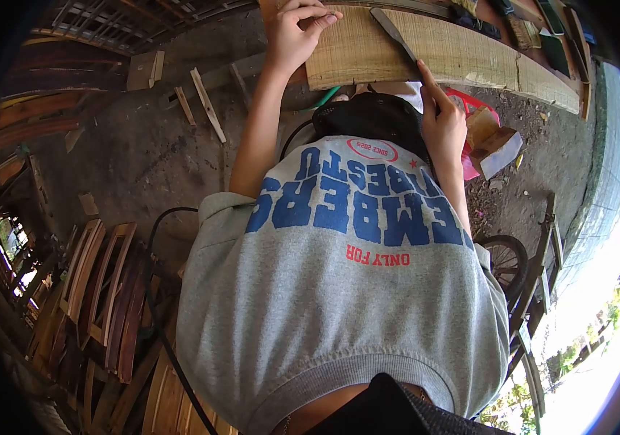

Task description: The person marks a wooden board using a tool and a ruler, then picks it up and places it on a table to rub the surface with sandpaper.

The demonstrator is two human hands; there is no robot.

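We find the wooden board lying crosswise in front of the person, near the lap. We judge it the heaviest piece here: stiff, not fragile, dry enough not to slip; it is best held by both long edges. Its face is pale yellow-brown with lengthwise grain, and a dark crosswise mark shows toward the right end.

The flat tool lies slantwise over the board. We judge it light, rigid and smooth, best taken by the narrow end near the person. It appears dark grey and slim, wider at the far end.

The hands are apart. The right hand has its index finger at the tool's near end; we cannot tell whether the others grip it. The left hand is beside the board's left end, thumb near the fingers; whether it pinches anything, we cannot tell.
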